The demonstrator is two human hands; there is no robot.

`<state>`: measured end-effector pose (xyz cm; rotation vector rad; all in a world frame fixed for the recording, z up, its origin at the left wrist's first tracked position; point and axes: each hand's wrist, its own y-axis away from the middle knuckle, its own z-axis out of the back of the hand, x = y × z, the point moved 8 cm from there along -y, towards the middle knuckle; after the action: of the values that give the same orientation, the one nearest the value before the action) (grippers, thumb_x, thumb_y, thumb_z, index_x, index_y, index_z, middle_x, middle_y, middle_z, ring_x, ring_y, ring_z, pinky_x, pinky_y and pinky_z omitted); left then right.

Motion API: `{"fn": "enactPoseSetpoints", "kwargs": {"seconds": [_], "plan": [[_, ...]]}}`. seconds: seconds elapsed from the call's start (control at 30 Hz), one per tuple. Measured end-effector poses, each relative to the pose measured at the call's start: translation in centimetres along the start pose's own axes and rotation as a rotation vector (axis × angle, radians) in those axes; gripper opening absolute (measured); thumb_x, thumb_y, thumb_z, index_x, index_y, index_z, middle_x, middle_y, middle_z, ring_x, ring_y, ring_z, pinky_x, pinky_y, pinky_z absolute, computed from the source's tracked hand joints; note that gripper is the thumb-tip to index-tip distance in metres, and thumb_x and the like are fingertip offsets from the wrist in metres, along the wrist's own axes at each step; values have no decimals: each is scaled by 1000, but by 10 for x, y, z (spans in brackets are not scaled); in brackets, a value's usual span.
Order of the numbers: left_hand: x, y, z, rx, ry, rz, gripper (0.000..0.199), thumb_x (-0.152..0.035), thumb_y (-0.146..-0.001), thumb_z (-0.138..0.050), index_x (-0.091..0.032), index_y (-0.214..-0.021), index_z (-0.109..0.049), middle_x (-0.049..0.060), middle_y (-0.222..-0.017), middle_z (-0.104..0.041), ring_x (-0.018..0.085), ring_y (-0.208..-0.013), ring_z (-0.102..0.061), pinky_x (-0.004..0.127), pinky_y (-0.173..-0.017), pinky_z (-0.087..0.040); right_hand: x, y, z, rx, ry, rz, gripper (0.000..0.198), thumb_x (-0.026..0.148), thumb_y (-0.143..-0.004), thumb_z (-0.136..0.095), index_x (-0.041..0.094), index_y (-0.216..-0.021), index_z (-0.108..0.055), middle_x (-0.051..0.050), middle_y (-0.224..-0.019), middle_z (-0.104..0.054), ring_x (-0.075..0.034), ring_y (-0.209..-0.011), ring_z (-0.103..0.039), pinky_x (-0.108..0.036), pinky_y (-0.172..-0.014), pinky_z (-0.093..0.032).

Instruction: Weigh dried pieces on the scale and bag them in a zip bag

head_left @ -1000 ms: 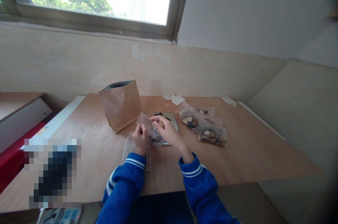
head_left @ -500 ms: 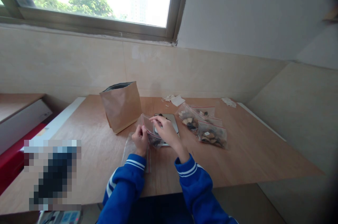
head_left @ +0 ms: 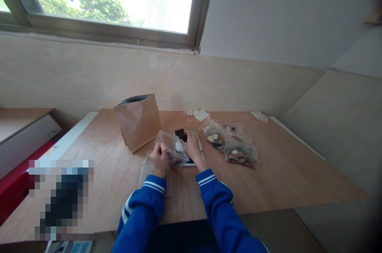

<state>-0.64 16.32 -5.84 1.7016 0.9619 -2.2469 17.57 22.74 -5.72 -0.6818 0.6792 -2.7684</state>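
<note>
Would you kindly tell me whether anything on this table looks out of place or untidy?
Yes: beyond the right hand, pale scraps lie scattered at the back of the table, and a crumpled white piece lies farther right. They resemble litter, though I cannot be sure.

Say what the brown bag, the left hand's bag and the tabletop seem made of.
Brown bag: probably matte paper; dull walls hold shape. Zip bag in the left hand: thin, glossy plastic, since dark contents show through. Tabletop: likely wood or veneer, low sheen, judging by faint grain.
</note>
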Motion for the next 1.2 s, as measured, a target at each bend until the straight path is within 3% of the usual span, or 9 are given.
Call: {"fn": "enactPoseSetpoints", "kwargs": {"seconds": [0.17,0.37,0.6,0.77,0.87,1.0,1.2], "plan": [[-1,0,0,-3,-33,-7,39,-44,-89,-38,-23,-58,-32,-3,-52,-34,14,-51,-37,26,-53,-32,-12,1,4,6,23,6,23,18,-91,-48,14,-111,-59,-14,-106,-63,-28,-105,-54,-43,-94,-44],[-2,0,-1,2,-15,-11,38,-43,-89,-38,-23,-57,-32,-3,-52,-34,13,-50,-37,26,-53,-32,-22,5,12,-75,-107,-13,26,20,-92,-44,13,-112,-57,-17,-110,-62,-28,-109,-54,-47,-96,-44],[-2,0,-1,-2,3,-19,38,-42,-89,-39,-23,-57,-34,-3,-51,-36,13,-49,-37,26,-52,-32,-18,0,44,-244,-579,-196,33,39,-91,-48,15,-113,-56,-16,-113,-64,-25,-108,-59,-42,-95,-47],[-2,1,-1,0,19,-15,38,-42,-89,-39,-23,-57,-34,-3,-52,-37,13,-50,-38,26,-52,-33,28,-9,72,-131,-1004,-253,41,49,-87,-57,17,-112,-58,-10,-111,-67,-21,-103,-62,-34,-92,-49],[-2,1,0,0,-23,-5,38,-43,-89,-38,-23,-57,-34,-3,-51,-37,13,-50,-38,26,-52,-33,59,-11,79,-16,-1105,-217,41,47,-87,-59,18,-117,-58,-9,-115,-66,-20,-105,-61,-32,-93,-48],[-3,0,1,-6,-22,-21,38,-43,-89,-39,-23,-57,-35,-3,-51,-38,13,-50,-38,25,-53,-33,79,-8,72,111,-1028,-131,35,41,-87,-58,19,-114,-59,-8,-112,-67,-19,-102,-62,-32,-92,-48],[-3,0,1,-14,-18,-38,36,-42,-88,-40,-23,-58,-35,-3,-50,-38,13,-49,-38,25,-51,-32,82,-1,66,243,-810,-72,22,32,-88,-54,19,-105,-61,-5,-100,-69,-18,-92,-64,-31,-84,-50]]}}
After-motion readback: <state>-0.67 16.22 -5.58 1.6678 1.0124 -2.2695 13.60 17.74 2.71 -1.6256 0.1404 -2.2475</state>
